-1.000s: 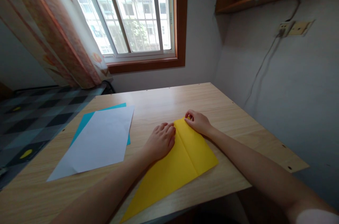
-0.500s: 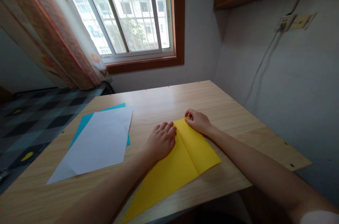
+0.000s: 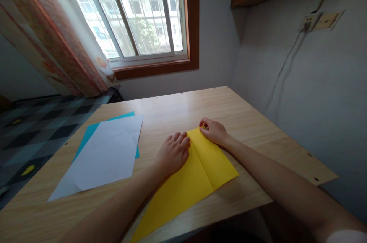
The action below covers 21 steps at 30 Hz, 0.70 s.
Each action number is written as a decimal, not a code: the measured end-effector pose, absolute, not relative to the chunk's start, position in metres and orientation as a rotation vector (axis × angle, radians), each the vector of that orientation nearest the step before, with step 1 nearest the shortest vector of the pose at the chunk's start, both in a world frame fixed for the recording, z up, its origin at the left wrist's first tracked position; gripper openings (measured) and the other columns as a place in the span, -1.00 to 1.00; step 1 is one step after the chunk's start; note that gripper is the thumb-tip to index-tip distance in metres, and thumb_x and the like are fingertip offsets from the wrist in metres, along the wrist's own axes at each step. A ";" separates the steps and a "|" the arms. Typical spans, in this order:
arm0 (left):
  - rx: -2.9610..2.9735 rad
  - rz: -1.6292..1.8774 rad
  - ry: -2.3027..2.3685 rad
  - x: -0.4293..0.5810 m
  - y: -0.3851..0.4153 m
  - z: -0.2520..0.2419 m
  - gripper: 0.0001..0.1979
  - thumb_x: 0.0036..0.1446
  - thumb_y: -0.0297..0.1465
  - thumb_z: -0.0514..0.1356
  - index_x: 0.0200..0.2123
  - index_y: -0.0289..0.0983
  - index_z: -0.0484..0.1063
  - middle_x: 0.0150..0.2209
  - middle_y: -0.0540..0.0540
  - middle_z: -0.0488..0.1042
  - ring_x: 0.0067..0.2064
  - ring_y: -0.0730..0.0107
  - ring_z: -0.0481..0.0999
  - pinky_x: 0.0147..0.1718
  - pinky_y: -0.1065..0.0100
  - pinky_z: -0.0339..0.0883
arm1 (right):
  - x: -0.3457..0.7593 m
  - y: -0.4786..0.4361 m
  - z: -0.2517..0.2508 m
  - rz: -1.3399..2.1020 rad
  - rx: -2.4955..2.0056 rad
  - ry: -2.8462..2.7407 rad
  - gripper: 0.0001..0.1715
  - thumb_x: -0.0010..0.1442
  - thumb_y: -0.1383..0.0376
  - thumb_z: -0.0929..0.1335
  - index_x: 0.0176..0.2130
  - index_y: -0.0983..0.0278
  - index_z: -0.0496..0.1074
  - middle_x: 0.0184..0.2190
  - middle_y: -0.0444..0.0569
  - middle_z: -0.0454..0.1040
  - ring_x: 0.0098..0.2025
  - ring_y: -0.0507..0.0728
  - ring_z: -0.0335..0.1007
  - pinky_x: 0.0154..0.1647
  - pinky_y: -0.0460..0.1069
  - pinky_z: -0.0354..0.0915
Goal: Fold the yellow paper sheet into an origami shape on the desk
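Observation:
A sheet of yellow paper (image 3: 186,193) lies on the table with a crease running down its length toward me. Flat on its far left part rests my left hand (image 3: 174,153), palm down, fingertips close to the crease and holding nothing. My right hand (image 3: 214,131) has its thumb and curled fingers closed on the paper's far right corner. The paper's far left edge is hidden under my left hand and forearm.
On the left of the wooden table (image 3: 183,107), a white sheet (image 3: 109,155) overlaps a blue sheet (image 3: 88,136). Beyond the table are a window (image 3: 143,17) and a curtain (image 3: 63,36). A cable (image 3: 283,67) hangs from a wall socket at right.

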<state>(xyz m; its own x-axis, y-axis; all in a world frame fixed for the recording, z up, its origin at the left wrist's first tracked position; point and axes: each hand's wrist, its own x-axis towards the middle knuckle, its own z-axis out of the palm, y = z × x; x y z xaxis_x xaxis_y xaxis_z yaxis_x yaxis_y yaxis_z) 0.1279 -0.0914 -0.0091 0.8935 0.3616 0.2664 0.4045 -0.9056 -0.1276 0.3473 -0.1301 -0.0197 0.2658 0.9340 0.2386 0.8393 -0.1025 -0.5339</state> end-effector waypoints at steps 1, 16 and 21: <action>-2.885 -0.353 -0.586 0.128 -0.092 -0.009 -0.73 0.27 -0.40 -0.03 -0.04 -0.31 0.36 0.12 -0.27 0.37 0.10 0.07 0.34 0.03 0.05 0.26 | 0.347 -0.130 -0.019 0.217 -1.967 -1.598 -0.86 0.15 0.25 0.32 -0.24 0.19 0.44 -0.39 -0.13 0.52 -0.37 0.07 0.37 -0.44 -0.08 0.03; -2.884 -0.364 -0.584 0.129 -0.092 -0.008 -0.76 0.26 -0.41 -0.02 -0.07 -0.29 0.35 0.08 -0.25 0.38 0.07 0.09 0.34 0.04 0.08 0.21 | 0.344 -0.132 -0.020 0.217 -1.973 -1.576 -0.83 0.14 0.31 0.30 -0.22 0.20 0.44 -0.38 -0.13 0.52 -0.37 0.06 0.36 -0.44 -0.09 0.01; -2.897 -0.346 -0.565 0.130 -0.092 -0.006 -0.78 0.25 -0.41 -0.01 -0.09 -0.27 0.35 0.05 -0.23 0.39 0.02 0.10 0.36 0.03 0.06 0.21 | 0.342 -0.133 -0.019 0.226 -1.972 -1.576 -0.82 0.13 0.34 0.29 -0.22 0.20 0.43 -0.40 -0.13 0.51 -0.38 0.06 0.35 -0.45 -0.08 0.01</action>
